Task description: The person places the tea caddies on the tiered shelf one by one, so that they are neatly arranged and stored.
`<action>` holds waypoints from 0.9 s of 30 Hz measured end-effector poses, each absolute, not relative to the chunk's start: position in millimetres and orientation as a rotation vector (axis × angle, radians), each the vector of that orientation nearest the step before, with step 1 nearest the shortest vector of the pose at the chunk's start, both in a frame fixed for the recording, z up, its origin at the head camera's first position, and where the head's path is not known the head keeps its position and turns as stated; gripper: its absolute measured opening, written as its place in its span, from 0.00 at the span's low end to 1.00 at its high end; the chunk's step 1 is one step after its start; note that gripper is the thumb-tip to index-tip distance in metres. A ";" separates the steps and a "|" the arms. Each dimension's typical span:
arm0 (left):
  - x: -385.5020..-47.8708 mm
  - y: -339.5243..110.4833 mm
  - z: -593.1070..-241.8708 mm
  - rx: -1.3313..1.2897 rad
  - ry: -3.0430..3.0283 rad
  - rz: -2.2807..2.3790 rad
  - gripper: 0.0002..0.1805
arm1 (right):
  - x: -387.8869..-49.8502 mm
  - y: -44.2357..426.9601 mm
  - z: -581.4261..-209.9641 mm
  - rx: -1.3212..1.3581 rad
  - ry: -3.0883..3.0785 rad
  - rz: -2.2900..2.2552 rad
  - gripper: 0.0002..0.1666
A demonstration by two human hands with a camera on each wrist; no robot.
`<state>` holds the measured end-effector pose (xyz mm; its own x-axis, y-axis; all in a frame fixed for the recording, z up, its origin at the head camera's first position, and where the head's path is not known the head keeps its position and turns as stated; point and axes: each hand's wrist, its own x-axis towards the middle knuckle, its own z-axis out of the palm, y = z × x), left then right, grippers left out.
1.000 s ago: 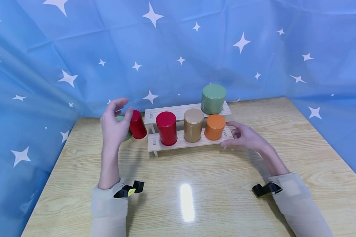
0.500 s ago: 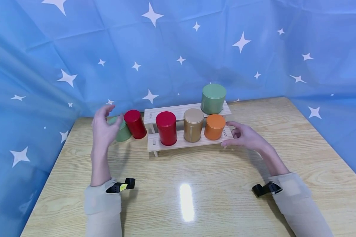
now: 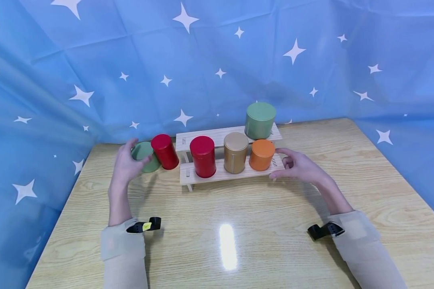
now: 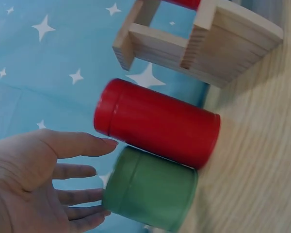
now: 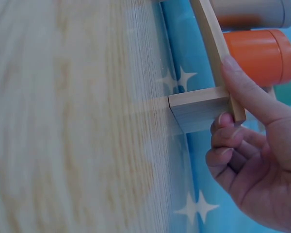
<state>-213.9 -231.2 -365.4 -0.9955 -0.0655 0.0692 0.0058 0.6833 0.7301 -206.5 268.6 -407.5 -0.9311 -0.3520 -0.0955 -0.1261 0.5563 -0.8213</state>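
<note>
My left hand (image 3: 125,162) is around the near left side of a green can (image 3: 143,154), thumb and fingers spread. In the left wrist view the fingers of that hand (image 4: 53,179) lie at the lid end of the green can (image 4: 153,189), beside a red can (image 4: 157,124). My right hand (image 3: 299,167) holds the right end of the lower shelf of a wooden rack (image 3: 217,171). The right wrist view shows the hand (image 5: 262,160) with its thumb on the shelf board (image 5: 213,43) and curled fingers at its end, near an orange can (image 5: 259,56).
On the lower shelf stand a red can (image 3: 203,157), a tan can (image 3: 236,153) and the orange one; a larger green can (image 3: 260,121) stands on the upper shelf at right. Behind the wooden table (image 3: 188,233) hangs a blue cloth with white stars (image 3: 217,48).
My left hand has moved left from over the red can and lowered to the smaller green can. The right hand has stayed at the rack's end.
</note>
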 end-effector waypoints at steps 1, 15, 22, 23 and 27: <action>-214.8 -231.8 -367.3 0.054 -2.798 -1.221 0.44 | -206.4 268.6 -407.5 -0.396 2.543 -1.314 0.55; -226.4 -238.9 -393.4 0.095 -2.726 -1.334 0.48 | -207.1 268.5 -408.5 -0.406 2.527 -1.337 0.55; -226.9 -239.2 -396.7 0.142 -2.665 -1.374 0.45 | -207.4 269.2 -408.4 -0.401 2.522 -1.340 0.54; -226.5 -239.2 -396.3 0.154 -2.652 -1.376 0.45 | -207.4 269.3 -408.4 -0.401 2.523 -1.339 0.54; -223.8 -238.8 -392.0 0.205 -2.568 -1.397 0.45 | -207.3 269.1 -408.5 -0.404 2.526 -1.336 0.54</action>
<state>-223.8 -238.8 -392.0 -0.9681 -0.2211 0.1178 -0.0213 0.5412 0.8406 -207.3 269.1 -408.5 -0.9290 -0.3579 -0.0939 -0.1237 0.5396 -0.8328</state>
